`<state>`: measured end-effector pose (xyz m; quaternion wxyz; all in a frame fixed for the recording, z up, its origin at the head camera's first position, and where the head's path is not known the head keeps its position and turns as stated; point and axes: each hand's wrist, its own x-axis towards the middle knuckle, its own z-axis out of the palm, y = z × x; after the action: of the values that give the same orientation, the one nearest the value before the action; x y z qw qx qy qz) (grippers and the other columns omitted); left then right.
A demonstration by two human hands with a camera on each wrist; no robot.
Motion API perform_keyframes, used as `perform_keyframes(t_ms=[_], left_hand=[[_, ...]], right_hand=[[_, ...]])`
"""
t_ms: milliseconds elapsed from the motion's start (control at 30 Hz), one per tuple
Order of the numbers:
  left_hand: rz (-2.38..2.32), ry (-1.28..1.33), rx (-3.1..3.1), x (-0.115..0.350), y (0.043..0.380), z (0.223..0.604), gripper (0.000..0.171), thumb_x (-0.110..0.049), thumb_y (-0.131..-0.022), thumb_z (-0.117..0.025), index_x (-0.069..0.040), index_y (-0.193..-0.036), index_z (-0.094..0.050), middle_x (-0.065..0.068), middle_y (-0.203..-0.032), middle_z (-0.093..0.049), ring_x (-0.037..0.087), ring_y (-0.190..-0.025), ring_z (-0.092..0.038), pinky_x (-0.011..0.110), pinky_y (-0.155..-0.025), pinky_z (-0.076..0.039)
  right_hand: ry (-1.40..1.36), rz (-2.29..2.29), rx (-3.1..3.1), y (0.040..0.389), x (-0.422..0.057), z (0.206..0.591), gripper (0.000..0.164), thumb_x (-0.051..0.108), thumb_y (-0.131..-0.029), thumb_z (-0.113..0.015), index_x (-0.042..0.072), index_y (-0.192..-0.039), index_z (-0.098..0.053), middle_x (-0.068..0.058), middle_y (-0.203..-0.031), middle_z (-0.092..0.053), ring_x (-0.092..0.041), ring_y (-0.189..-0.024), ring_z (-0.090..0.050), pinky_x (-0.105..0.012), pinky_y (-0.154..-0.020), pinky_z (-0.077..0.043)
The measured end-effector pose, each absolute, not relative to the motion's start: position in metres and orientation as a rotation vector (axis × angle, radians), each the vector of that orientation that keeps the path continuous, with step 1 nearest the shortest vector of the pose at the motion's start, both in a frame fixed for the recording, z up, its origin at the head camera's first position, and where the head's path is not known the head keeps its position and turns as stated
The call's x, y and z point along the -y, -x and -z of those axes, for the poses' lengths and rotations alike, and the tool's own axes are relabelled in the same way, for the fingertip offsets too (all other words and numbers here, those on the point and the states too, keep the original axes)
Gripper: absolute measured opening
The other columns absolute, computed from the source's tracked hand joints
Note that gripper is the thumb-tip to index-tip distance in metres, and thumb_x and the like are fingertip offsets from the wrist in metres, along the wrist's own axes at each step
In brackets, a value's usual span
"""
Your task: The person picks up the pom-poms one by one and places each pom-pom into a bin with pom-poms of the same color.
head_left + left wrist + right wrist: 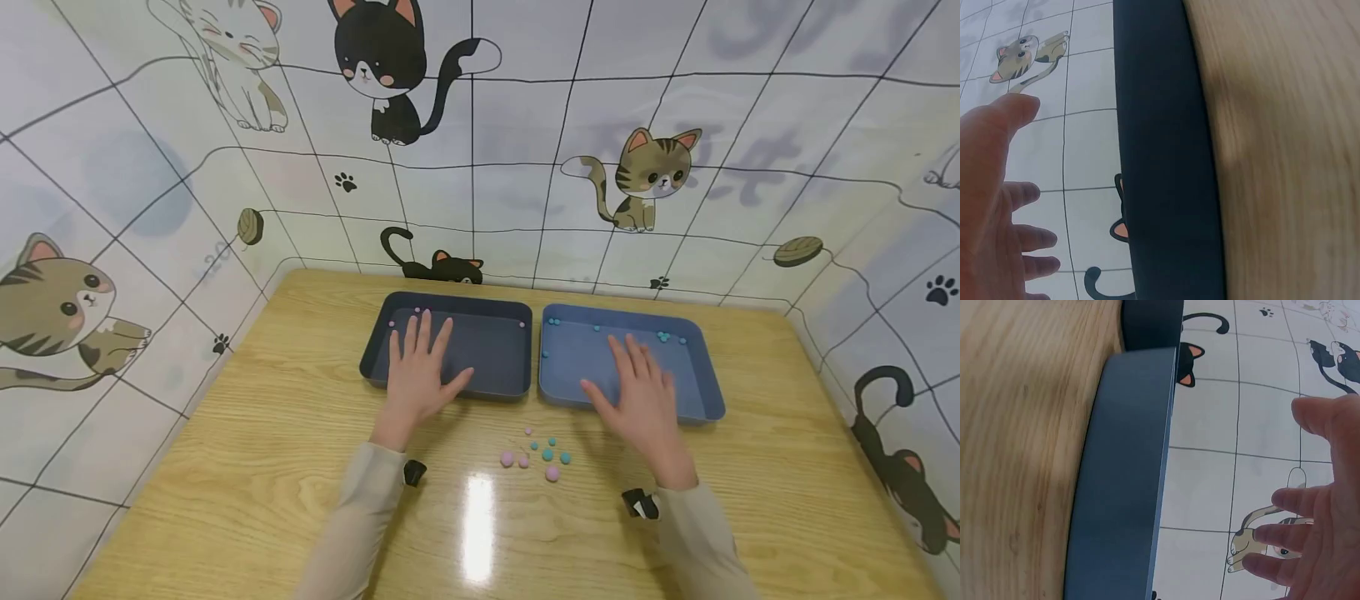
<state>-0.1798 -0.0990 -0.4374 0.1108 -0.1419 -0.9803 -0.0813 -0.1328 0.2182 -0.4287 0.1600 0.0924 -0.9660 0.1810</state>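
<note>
My left hand (pixel 417 375) hovers over the front of a dark navy tray (pixel 487 389), fingers spread and nothing held. In that tray several small pink balls lie near the back wall and sides. Over the front part of a lighter blue tray (pixel 577 398) is my right hand (pixel 643 408), also spread and holding nothing. Several small teal balls (pixel 663 337) sit in the blue tray. On the table between my forearms lies a loose group of pink balls (pixel 507 459) and teal balls (pixel 547 455) of differing sizes. Each wrist view shows spread fingers above a tray's outer wall.
The trays stand side by side at the back of the wooden table (pixel 262 433), close to a wall covering (pixel 517 200) with cartoon cats. Black wrist-worn pieces (pixel 640 503) show beside both cuffs. A bright reflection lies on the table's front.
</note>
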Motion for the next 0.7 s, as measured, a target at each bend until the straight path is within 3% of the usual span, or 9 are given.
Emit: perform_keyframes(t_ms=[133,367,700], left_hand=[[0.312,0.433,2.884,0.107,0.178,0.439,0.079,-0.058,-0.087,-0.051,-0.017,-0.15,-0.024,0.018,-0.153,-0.018,0.036,-0.14,-0.013,0.057,-0.11,-0.011],[0.491,0.509,2.805,0.123,0.173,0.446,0.075,-0.048,-0.086,-0.06,-0.011,-0.146,-0.034,0.019,-0.15,-0.028,0.036,-0.138,-0.022,0.058,-0.108,-0.017],[0.613,0.597,2.622,0.14,0.17,0.454,0.065,-0.033,-0.081,-0.071,-0.003,-0.134,-0.049,0.022,-0.134,-0.048,0.039,-0.124,-0.042,0.06,-0.101,-0.029]], right_hand=[[-0.333,-0.625,2.648,0.126,-0.216,0.433,0.068,0.032,-0.083,-0.069,-0.002,-0.136,-0.043,-0.028,-0.134,-0.043,-0.048,-0.118,-0.041,-0.064,-0.088,-0.037],[-0.415,-0.822,2.511,0.115,-0.211,0.441,0.055,0.012,-0.074,-0.078,-0.01,-0.119,-0.053,-0.025,-0.109,-0.057,-0.039,-0.098,-0.053,-0.053,-0.079,-0.046],[-0.443,-0.961,2.501,0.096,-0.198,0.45,0.043,0.005,-0.07,-0.08,-0.009,-0.105,-0.06,-0.02,-0.097,-0.063,-0.034,-0.088,-0.06,-0.046,-0.072,-0.052]])
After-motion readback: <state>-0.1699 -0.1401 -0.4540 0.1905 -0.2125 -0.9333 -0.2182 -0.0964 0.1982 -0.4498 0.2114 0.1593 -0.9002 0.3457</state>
